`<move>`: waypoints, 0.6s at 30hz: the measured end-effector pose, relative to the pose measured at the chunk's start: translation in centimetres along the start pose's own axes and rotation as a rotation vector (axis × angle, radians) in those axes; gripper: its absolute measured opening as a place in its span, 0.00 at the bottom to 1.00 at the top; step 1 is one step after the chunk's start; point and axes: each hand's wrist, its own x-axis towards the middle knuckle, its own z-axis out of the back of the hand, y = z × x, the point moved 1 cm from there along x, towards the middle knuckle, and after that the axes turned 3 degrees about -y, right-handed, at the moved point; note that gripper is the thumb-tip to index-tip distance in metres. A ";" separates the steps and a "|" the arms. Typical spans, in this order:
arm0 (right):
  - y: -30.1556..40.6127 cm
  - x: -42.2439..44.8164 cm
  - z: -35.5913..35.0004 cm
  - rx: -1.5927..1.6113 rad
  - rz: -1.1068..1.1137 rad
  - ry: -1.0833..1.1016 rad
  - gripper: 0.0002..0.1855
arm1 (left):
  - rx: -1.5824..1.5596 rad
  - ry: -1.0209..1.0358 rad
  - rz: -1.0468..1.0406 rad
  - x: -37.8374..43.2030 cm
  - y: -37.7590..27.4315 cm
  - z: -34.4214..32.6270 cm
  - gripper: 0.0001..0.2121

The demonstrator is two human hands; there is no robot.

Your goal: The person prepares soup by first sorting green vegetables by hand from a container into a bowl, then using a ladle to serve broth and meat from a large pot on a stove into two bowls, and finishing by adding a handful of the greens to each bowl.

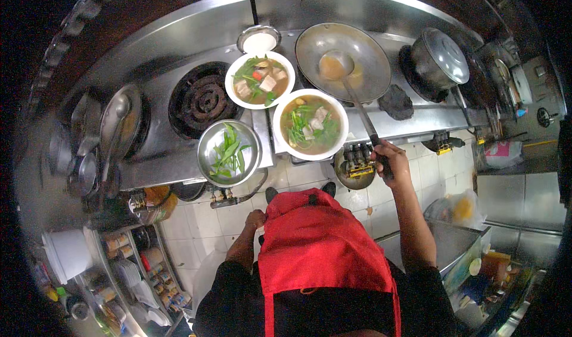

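My right hand [392, 162] grips the dark handle of a metal ladle [359, 107]. Its bowl rests in the wok [373, 69] and holds brown broth. Left of the wok stand two white bowls of soup, the nearer bowl [311, 124] with greens and meat chunks, the farther bowl [260, 80] with pale chunks, greens and a red piece. A steel bowl of green leaves [229, 153] sits at the stove's front edge. My left hand [256, 219] hangs low beside the red apron [317, 243], its fingers curled; whether it holds anything does not show.
A bare burner [206, 100] lies left of the soup bowls, with a pan and ladle [120, 113] farther left. A lidded pot [440, 60] stands at right. Burner valves [357, 160] line the stove's front. Shelves with plates [129, 272] stand lower left, a steel counter [456, 243] lower right.
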 end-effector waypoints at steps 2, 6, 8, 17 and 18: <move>0.3 -0.3 -0.1 0.253 -0.122 0.067 0.11 | 0.002 -0.008 0.035 -0.3 -0.3 0.3 0.17; 0.7 -2.4 -0.2 0.380 -0.233 0.059 0.09 | -0.097 -0.024 0.026 -0.7 0.4 0.3 0.18; 0.8 -3.2 -0.2 0.408 -0.235 0.136 0.08 | -0.143 -0.046 0.118 -1.5 1.0 -0.3 0.18; 3.3 -6.9 -2.8 0.205 -0.105 0.143 0.21 | -0.234 -0.072 0.346 -3.9 1.6 0.9 0.20; 3.2 -7.0 -3.0 0.188 -0.109 0.151 0.22 | -0.233 -0.072 0.342 -4.0 1.1 1.7 0.20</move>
